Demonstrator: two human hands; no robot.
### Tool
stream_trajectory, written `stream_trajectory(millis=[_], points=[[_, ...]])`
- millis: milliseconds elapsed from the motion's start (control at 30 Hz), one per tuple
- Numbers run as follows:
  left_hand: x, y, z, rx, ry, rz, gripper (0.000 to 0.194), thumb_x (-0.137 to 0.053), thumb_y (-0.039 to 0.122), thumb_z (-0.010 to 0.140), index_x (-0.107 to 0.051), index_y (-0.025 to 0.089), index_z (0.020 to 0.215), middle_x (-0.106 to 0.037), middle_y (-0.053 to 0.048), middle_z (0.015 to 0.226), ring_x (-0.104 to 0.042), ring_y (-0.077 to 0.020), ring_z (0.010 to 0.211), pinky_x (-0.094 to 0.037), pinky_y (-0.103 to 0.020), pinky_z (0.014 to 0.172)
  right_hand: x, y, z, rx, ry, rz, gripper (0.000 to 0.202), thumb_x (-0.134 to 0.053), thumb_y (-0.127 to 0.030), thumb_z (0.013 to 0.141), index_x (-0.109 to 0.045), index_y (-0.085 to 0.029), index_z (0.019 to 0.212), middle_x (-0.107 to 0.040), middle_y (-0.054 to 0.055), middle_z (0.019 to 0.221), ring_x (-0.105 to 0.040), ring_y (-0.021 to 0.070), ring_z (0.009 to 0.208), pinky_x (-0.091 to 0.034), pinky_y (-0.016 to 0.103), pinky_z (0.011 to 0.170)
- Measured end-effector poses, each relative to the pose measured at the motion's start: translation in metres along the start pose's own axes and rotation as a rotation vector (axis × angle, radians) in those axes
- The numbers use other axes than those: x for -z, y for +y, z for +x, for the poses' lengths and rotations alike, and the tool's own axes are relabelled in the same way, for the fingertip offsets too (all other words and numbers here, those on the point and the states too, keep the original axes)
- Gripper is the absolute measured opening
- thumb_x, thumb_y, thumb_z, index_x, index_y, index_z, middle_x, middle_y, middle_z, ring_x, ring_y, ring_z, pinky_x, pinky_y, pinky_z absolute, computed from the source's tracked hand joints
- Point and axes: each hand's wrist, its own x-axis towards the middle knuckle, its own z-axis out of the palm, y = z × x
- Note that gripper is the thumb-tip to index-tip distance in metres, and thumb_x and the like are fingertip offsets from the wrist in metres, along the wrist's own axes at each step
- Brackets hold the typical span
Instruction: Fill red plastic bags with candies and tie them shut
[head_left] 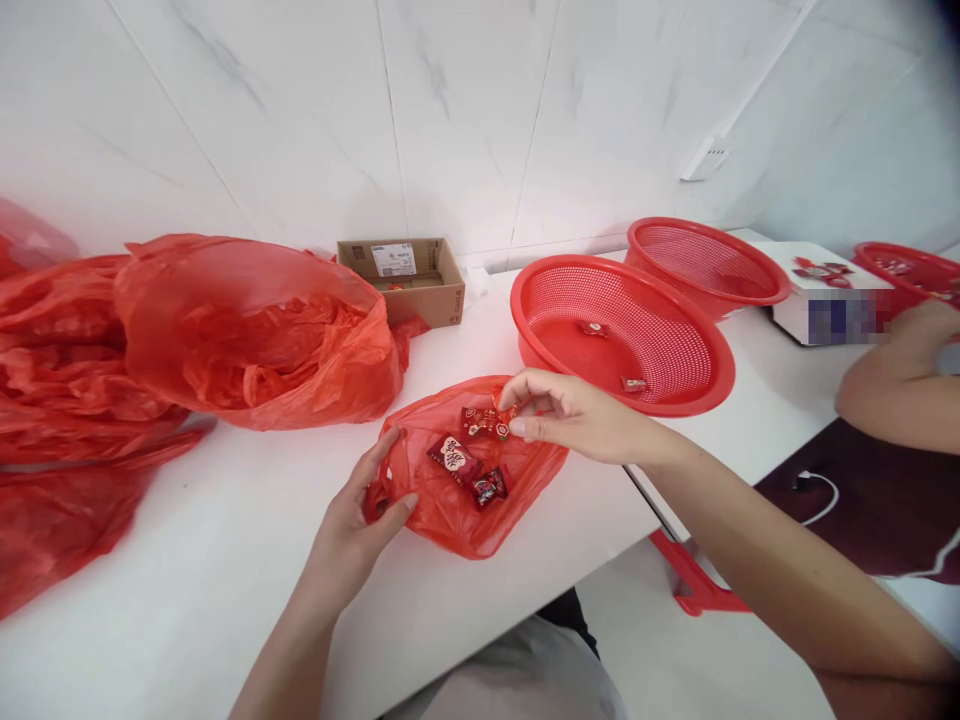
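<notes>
A thin red plastic bag [439, 525] lies spread open on the table in front of me. Inside it are several small wrapped sweets: a dark red packet [453, 456], a red and gold one [480, 424] and a smaller dark one [489, 487]. My left hand [367, 505] grips the bag's left side between thumb and fingers. Over its far right rim, my right hand [551, 410] is closed with curled fingers beside the red and gold packet. A bit of orange-red shows at those fingertips; whether it is wrapper or bag film is unclear.
Right of the bag stands a red mesh basket [544, 345] with a few sweets, another basket [637, 250] behind it. A cardboard box [439, 305] sits by the wall. Large red bags [255, 330] fill the left. At far right is another person's arm [892, 385].
</notes>
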Motion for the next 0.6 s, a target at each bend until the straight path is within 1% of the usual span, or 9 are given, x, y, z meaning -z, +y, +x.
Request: stream_trajectory(millis=[100, 167, 267, 367, 433, 467, 500, 533, 600], points=[[0.0, 0.0, 0.001, -0.004, 0.008, 0.034, 0.07, -0.066, 0.041, 0.083, -0.039, 0.029, 0.146, -0.039, -0.005, 0.154, -0.04, -0.0279, 0.137, -0.04, -0.037, 0.109, -0.006, 0.001, -0.009, 0.013, -0.111, -0.115, 0.025, -0.057, -0.035, 0.091, -0.061, -0.03, 0.114, -0.062, 0.001, 0.118, -0.059, 0.0182, 0.105, -0.049, 0.033, 0.089], [-0.001, 0.0, 0.002, -0.003, 0.015, 0.039, 0.071, -0.066, 0.041, 0.083, -0.038, 0.028, 0.147, -0.039, -0.006, 0.154, -0.04, -0.0283, 0.137, -0.04, -0.037, 0.109, -0.005, 0.0, -0.013, 0.023, -0.13, -0.182, 0.033, -0.053, -0.032, 0.092, -0.058, -0.035, 0.125, -0.058, 0.0, 0.13, -0.055, 0.02, 0.116, -0.047, 0.035, 0.096], [-0.001, 0.0, 0.003, 0.0, 0.022, 0.037, 0.073, -0.067, 0.042, 0.081, -0.038, 0.028, 0.147, -0.039, -0.007, 0.153, -0.043, -0.0293, 0.135, -0.041, -0.038, 0.108, 0.015, -0.003, -0.018, 0.023, 0.014, -0.184, 0.038, -0.053, -0.036, 0.092, -0.055, -0.034, 0.13, -0.056, 0.001, 0.134, -0.055, 0.022, 0.117, -0.048, 0.039, 0.096], [-0.002, 0.002, 0.002, 0.002, 0.034, 0.034, 0.072, -0.067, 0.043, 0.081, -0.04, 0.028, 0.146, -0.041, -0.007, 0.152, -0.042, -0.0294, 0.136, -0.041, -0.038, 0.108, 0.06, 0.006, -0.024, -0.043, 0.26, -0.32, 0.038, -0.054, -0.042, 0.09, -0.057, -0.031, 0.126, -0.058, 0.003, 0.131, -0.057, 0.024, 0.115, -0.048, 0.041, 0.097], [-0.003, 0.003, 0.001, 0.003, 0.043, 0.031, 0.071, -0.067, 0.044, 0.08, -0.042, 0.028, 0.144, -0.041, -0.006, 0.152, -0.042, -0.0291, 0.136, -0.04, -0.039, 0.109, 0.096, 0.023, -0.026, -0.201, 0.336, -0.521, 0.041, -0.053, -0.044, 0.091, -0.053, -0.032, 0.13, -0.055, 0.004, 0.134, -0.054, 0.0262, 0.119, -0.045, 0.043, 0.101], [-0.004, 0.003, 0.001, 0.001, 0.045, 0.029, 0.07, -0.067, 0.044, 0.08, -0.042, 0.028, 0.144, -0.042, -0.006, 0.152, -0.042, -0.029, 0.136, -0.039, -0.039, 0.109, 0.111, 0.035, -0.028, -0.333, 0.313, -0.621, 0.046, -0.055, -0.044, 0.089, -0.049, -0.032, 0.134, -0.053, 0.005, 0.136, -0.053, 0.0282, 0.12, -0.043, 0.044, 0.101], [-0.005, 0.003, 0.001, 0.002, 0.047, 0.026, 0.071, -0.067, 0.044, 0.079, -0.043, 0.028, 0.144, -0.042, -0.006, 0.151, -0.043, -0.0291, 0.135, -0.039, -0.04, 0.11, 0.124, 0.047, -0.028, -0.491, 0.237, -0.712, 0.054, -0.06, -0.043, 0.086, -0.046, -0.031, 0.137, -0.052, 0.008, 0.137, -0.053, 0.0312, 0.12, -0.043, 0.047, 0.101], [-0.005, 0.003, 0.001, 0.008, 0.05, 0.027, 0.071, -0.068, 0.045, 0.079, -0.043, 0.029, 0.143, -0.043, -0.006, 0.151, -0.044, -0.0294, 0.134, -0.038, -0.041, 0.11, 0.133, 0.06, -0.029, -0.583, 0.188, -0.742, 0.059, -0.068, -0.041, 0.079, -0.05, -0.026, 0.134, -0.054, 0.013, 0.133, -0.054, 0.0352, 0.117, -0.043, 0.051, 0.098], [-0.006, 0.002, 0.001, 0.021, 0.065, 0.036, 0.07, -0.068, 0.046, 0.078, -0.044, 0.03, 0.143, -0.043, -0.005, 0.15, -0.044, -0.0299, 0.134, -0.036, -0.043, 0.111, 0.141, 0.081, -0.029, -0.705, 0.063, -0.753, 0.053, -0.077, -0.032, 0.069, -0.061, -0.021, 0.118, -0.061, 0.016, 0.118, -0.059, 0.0379, 0.106, -0.045, 0.053, 0.091]])
